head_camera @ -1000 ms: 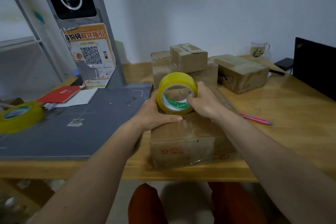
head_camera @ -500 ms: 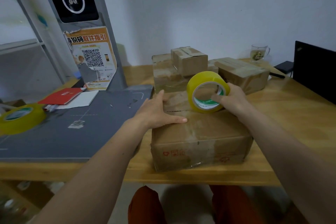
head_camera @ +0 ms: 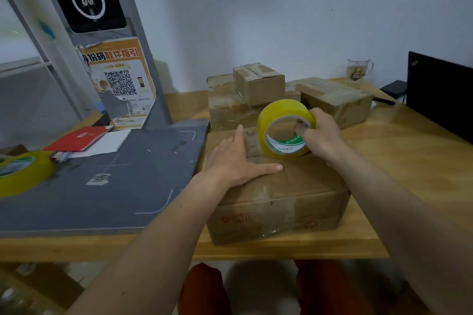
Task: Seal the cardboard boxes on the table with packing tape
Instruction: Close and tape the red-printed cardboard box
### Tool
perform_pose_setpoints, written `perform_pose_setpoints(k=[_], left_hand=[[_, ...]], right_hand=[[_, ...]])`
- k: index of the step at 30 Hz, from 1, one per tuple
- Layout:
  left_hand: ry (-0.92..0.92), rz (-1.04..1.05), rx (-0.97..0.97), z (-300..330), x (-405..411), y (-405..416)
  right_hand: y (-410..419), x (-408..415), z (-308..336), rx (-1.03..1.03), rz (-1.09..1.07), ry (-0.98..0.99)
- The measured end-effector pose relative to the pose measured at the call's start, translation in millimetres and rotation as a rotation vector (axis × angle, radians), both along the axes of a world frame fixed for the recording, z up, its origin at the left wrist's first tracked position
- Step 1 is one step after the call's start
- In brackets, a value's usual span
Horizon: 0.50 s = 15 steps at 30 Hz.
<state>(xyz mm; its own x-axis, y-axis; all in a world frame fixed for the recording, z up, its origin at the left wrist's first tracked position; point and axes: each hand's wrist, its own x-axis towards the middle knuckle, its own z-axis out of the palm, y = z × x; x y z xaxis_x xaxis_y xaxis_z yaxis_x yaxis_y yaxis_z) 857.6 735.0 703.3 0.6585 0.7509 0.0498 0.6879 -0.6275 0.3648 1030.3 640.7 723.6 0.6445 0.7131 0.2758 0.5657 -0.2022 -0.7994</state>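
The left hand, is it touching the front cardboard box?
Touching. The head view shows the left hand resting flat, fingers straight, on top of the front cardboard box.

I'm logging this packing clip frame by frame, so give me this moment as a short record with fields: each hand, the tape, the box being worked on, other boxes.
left hand: flat on the near box's top
right hand: grips the tape roll
tape roll: yellow, on edge on the near box
near box: at the table's front edge
other boxes: stacked behind, by the wall
spare roll: far left
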Motion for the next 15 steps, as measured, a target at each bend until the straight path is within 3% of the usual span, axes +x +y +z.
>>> perform_pose_setpoints(k=[9, 12, 15], left_hand=[[0.014, -0.011, -0.007, 1, -1, -2], [0.041, -0.028, 0.006, 1, 0, -1], [0.071, -0.040, 0.018, 0, 2, 1]], right_hand=[[-10, 24, 2, 0.159, -0.182, 0.082], [-12, 17, -7, 0.180, -0.141, 0.228], [-17, 17, -11, 0.133, -0.071, 0.228]])
